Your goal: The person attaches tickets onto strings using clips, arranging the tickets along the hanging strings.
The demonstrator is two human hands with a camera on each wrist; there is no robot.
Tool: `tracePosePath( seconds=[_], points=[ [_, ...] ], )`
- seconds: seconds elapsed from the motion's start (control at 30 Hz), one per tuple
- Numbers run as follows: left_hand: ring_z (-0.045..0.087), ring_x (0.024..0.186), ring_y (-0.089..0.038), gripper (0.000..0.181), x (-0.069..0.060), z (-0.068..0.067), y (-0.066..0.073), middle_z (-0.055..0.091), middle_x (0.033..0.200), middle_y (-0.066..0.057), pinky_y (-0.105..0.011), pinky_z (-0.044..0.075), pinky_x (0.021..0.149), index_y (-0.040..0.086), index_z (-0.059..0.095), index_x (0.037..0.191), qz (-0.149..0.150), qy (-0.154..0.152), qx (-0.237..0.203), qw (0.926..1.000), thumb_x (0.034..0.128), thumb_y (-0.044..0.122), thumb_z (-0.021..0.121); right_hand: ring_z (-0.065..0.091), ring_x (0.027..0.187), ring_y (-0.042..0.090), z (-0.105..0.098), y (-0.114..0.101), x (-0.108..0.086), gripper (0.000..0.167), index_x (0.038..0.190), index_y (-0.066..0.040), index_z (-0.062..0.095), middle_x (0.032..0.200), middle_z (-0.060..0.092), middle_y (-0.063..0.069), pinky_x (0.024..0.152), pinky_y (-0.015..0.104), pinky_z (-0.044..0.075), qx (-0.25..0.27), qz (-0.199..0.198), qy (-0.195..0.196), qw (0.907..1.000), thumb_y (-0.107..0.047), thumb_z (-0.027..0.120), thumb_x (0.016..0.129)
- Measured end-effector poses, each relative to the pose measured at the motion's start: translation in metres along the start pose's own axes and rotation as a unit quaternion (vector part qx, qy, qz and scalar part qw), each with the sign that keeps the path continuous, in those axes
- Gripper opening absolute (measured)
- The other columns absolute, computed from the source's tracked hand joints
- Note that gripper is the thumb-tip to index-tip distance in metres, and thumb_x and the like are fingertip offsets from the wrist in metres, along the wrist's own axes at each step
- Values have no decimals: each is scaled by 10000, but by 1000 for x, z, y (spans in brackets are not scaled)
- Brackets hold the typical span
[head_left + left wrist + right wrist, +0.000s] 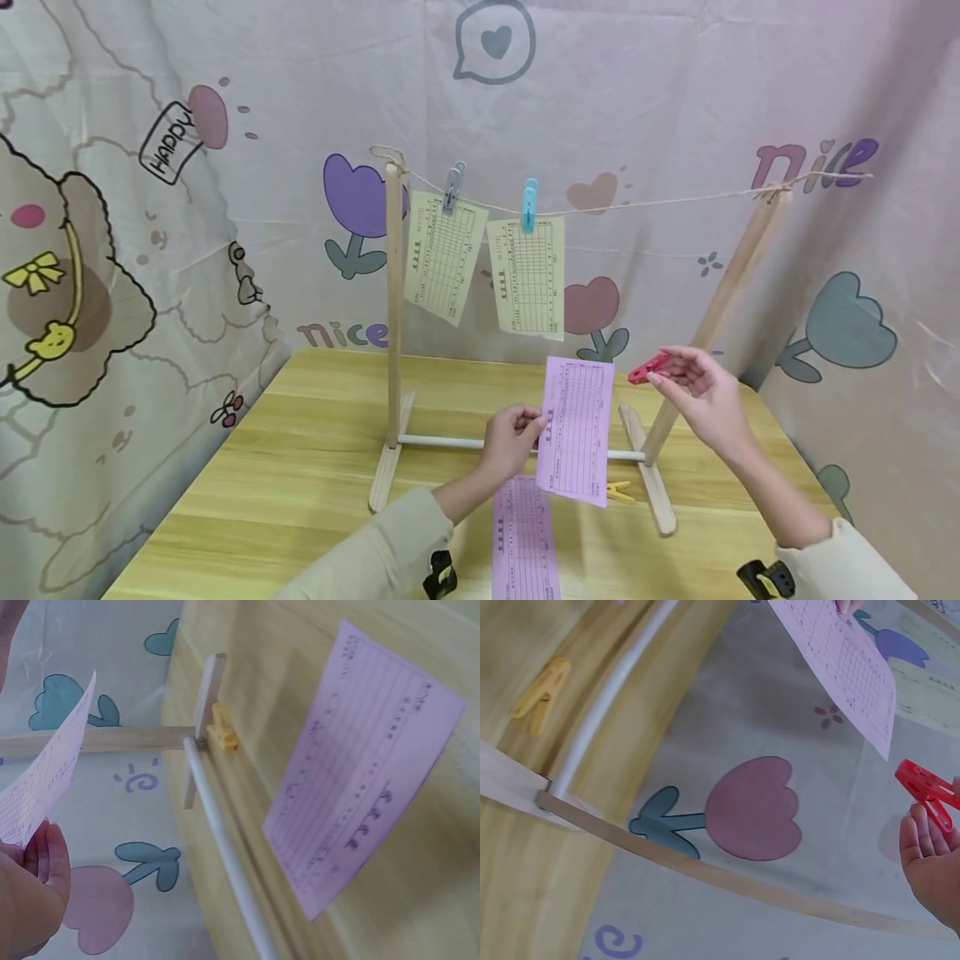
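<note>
My left hand (512, 440) pinches the left edge of a pink printed slip (576, 429), held upright above the table; in the left wrist view the slip (51, 776) curves up from the fingers. To its right, my right hand (705, 396) holds a red clothespin (648, 367) between thumb and fingers, its tip pointing at the slip without touching it. In the right wrist view the red clothespin (928, 793) is near the slip's lower corner. A second pink slip (525, 542) lies on the table (300, 467) below the left hand.
A string (660, 202) runs between two wooden posts (394, 308). Two pale yellow slips (446, 254) hang from it, one by a grey clothespin (452, 185), one by a blue clothespin (529, 206). A yellow clothespin (619, 491) lies near the stand's right foot (658, 500). A white rod (442, 441) joins the posts low down.
</note>
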State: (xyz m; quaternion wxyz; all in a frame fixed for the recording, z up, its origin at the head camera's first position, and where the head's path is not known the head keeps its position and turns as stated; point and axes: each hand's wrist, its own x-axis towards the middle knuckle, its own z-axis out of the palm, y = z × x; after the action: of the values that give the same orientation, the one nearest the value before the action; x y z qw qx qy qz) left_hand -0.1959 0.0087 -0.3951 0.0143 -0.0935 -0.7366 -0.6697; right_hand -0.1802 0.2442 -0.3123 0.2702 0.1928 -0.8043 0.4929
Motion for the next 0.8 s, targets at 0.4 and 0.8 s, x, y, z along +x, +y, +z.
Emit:
tracePosePath(
  seconds=[0.4, 0.8],
  points=[
    [637, 651, -153, 145, 15, -4, 27, 667, 826, -203, -207, 549, 602, -77, 624, 929, 385, 97, 39, 9992, 887, 56, 585, 564, 754, -22, -8, -21, 22, 329, 1099, 122, 524, 861, 596, -170, 685, 58, 475, -34, -82, 200, 9998, 109, 639, 791],
    [647, 696, -303, 140, 23, -3, 57, 660, 852, -269, -256, 560, 612, -118, 613, 927, 760, 142, 47, 9970, 888, 8, 568, 577, 767, 4, -10, -44, 43, 328, 1111, 116, 545, 863, 611, -163, 689, 75, 485, -8, -268, 364, 9990, 116, 629, 794]
  ],
)
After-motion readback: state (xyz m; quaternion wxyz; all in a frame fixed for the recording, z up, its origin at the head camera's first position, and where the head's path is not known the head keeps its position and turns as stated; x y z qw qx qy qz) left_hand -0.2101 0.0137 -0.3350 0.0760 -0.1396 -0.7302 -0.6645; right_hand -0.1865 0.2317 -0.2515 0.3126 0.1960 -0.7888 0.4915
